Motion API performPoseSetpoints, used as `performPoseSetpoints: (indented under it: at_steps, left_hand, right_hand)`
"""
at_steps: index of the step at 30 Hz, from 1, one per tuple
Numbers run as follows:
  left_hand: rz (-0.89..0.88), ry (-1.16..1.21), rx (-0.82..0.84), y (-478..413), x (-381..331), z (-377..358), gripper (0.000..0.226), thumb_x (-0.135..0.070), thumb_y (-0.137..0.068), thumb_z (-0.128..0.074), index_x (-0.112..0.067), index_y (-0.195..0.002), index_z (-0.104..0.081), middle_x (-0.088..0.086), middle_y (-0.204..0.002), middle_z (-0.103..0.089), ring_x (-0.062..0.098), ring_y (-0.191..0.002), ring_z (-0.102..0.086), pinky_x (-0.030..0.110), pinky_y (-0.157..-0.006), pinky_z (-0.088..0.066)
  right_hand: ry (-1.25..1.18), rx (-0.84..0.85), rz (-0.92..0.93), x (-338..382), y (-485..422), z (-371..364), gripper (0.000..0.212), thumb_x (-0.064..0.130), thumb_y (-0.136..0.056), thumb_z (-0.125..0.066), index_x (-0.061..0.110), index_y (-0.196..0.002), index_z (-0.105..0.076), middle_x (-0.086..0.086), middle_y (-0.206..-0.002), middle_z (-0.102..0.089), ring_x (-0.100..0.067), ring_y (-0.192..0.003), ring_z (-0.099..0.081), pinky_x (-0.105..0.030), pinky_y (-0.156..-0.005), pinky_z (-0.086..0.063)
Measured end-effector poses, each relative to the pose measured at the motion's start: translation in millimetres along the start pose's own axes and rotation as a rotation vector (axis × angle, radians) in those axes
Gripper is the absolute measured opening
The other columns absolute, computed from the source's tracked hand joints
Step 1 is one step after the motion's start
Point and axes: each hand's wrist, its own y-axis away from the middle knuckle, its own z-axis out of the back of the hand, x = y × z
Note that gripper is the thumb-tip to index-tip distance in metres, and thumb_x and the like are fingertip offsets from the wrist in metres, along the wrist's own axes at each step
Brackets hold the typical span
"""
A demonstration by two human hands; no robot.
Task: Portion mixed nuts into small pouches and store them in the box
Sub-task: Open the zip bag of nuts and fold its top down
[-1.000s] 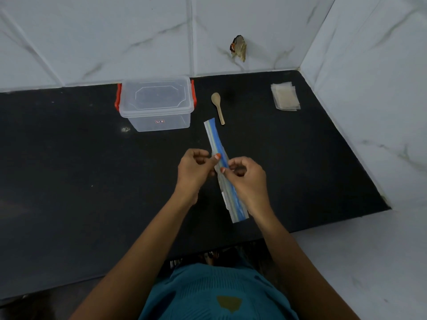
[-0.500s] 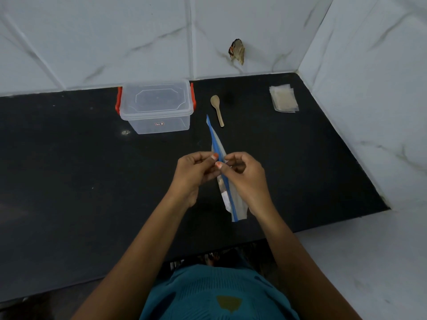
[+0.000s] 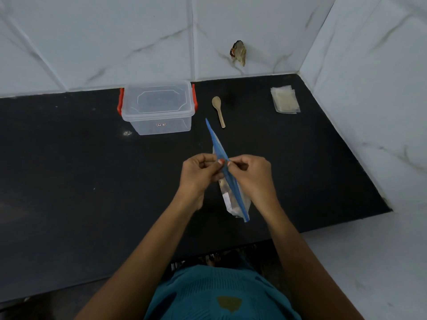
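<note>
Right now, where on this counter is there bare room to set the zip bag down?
The widest bare stretch of the counter lies left of the left hand, in front of the lidded box. Another lies right of the right hand, in front of the pouch stack. It is tighter between box and wooden spoon, where the zip bag points.

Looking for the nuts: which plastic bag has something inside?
The blue-zip bag pinched by the left hand and right hand: brown contents show through. The small pouches near the corner lie flat.
</note>
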Motion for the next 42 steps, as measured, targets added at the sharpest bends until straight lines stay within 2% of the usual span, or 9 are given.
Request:
performPoseSetpoints:
  at_steps: [7,12,17,19,28,31,34,39,42]
  left_hand:
    - [-0.103,-0.080,0.006,-1.1,-4.6,-5.8,0.012,0.002,-0.085,-0.057,-0.009,-0.082,-0.059,0.001,-0.075,-0.064,0.004,-0.067,-0.065,0.016,-0.064,-0.055]
    - [0.036,0.071,0.073,-5.1,-3.5,-3.1,0.011,0.002,-0.086,-0.056,-0.008,-0.088,-0.060,0.004,-0.083,-0.067,0.010,-0.076,-0.066,0.021,-0.070,-0.057]
    - [-0.082,-0.155,-0.032,-6.9,-7.3,-8.2,0.020,0.005,-0.083,-0.059,-0.011,-0.073,-0.057,0.005,-0.075,-0.062,0.011,-0.068,-0.063,0.017,-0.060,-0.054]
    - [-0.103,-0.248,-0.049,-6.8,-11.6,-7.8,0.019,0.004,-0.081,-0.061,-0.012,-0.072,-0.056,0.005,-0.075,-0.062,0.009,-0.067,-0.062,0.013,-0.057,-0.052]
    - [-0.021,-0.217,-0.026,-7.7,-14.7,-4.3,0.018,0.005,-0.082,-0.059,-0.010,-0.072,-0.057,0.005,-0.076,-0.061,0.008,-0.066,-0.062,0.013,-0.055,-0.052]
    - [-0.031,-0.301,-0.095,-5.5,-13.8,6.2,0.017,0.003,-0.082,-0.061,-0.012,-0.073,-0.059,0.004,-0.072,-0.062,0.004,-0.058,-0.060,0.009,-0.051,-0.047]
    - [-0.028,-0.353,-0.106,-2.0,-20.0,14.7,0.015,0.000,-0.082,-0.061,-0.012,-0.073,-0.059,0.001,-0.068,-0.061,-0.002,-0.050,-0.058,0.007,-0.048,-0.046]
    - [-0.094,-0.546,-0.150,4.8,-35.1,22.9,0.012,-0.008,-0.082,-0.062,-0.014,-0.073,-0.057,0.003,-0.073,-0.062,0.008,-0.063,-0.058,0.025,-0.064,-0.051]
    - [-0.112,-0.643,-0.169,9.3,-42.2,34.7,0.011,-0.012,-0.081,-0.064,-0.015,-0.072,-0.057,0.004,-0.073,-0.062,0.010,-0.065,-0.057,0.028,-0.066,-0.052]
  right_hand:
    - [-0.006,-0.052,-0.055,1.5,-2.1,2.7,0.010,0.014,-0.085,-0.062,0.010,-0.091,-0.068,0.010,-0.075,-0.061,0.002,-0.067,-0.058,-0.004,-0.060,-0.047]
    - [-0.112,-0.045,-0.158,-0.5,-4.8,6.3,0.005,0.015,-0.084,-0.063,0.013,-0.086,-0.067,0.008,-0.077,-0.064,-0.007,-0.076,-0.064,-0.020,-0.070,-0.054]
    - [0.024,-0.100,-0.044,1.5,-4.9,5.6,0.009,0.015,-0.084,-0.063,0.009,-0.086,-0.069,0.009,-0.074,-0.061,0.001,-0.065,-0.058,-0.006,-0.060,-0.047]
    - [0.048,-0.090,-0.026,2.8,-5.4,5.0,0.009,0.014,-0.084,-0.062,0.009,-0.086,-0.069,0.007,-0.076,-0.062,-0.001,-0.067,-0.059,-0.007,-0.061,-0.047]
    - [0.125,-0.113,-0.051,0.7,-6.6,3.1,0.011,0.014,-0.087,-0.058,0.008,-0.089,-0.066,0.001,-0.082,-0.063,-0.005,-0.070,-0.058,-0.012,-0.058,-0.045]
    - [0.209,-0.257,-0.095,-7.6,-15.1,25.5,0.013,0.011,-0.089,-0.055,0.007,-0.097,-0.064,-0.005,-0.090,-0.063,-0.005,-0.070,-0.055,-0.009,-0.055,-0.042]
    - [0.224,-0.217,-0.074,-11.6,-26.1,49.6,0.015,0.006,-0.087,-0.057,0.003,-0.097,-0.067,-0.005,-0.088,-0.065,0.001,-0.062,-0.051,-0.002,-0.050,-0.039]
    - [0.284,-0.156,-0.092,-11.2,-35.8,66.2,0.018,0.004,-0.086,-0.058,0.004,-0.103,-0.065,-0.003,-0.092,-0.062,-0.003,-0.070,-0.053,-0.009,-0.054,-0.040]
    - [0.273,-0.179,-0.168,-17.0,-40.1,82.0,0.019,0.004,-0.086,-0.058,0.005,-0.103,-0.064,-0.007,-0.098,-0.063,-0.006,-0.073,-0.055,-0.013,-0.054,-0.041]
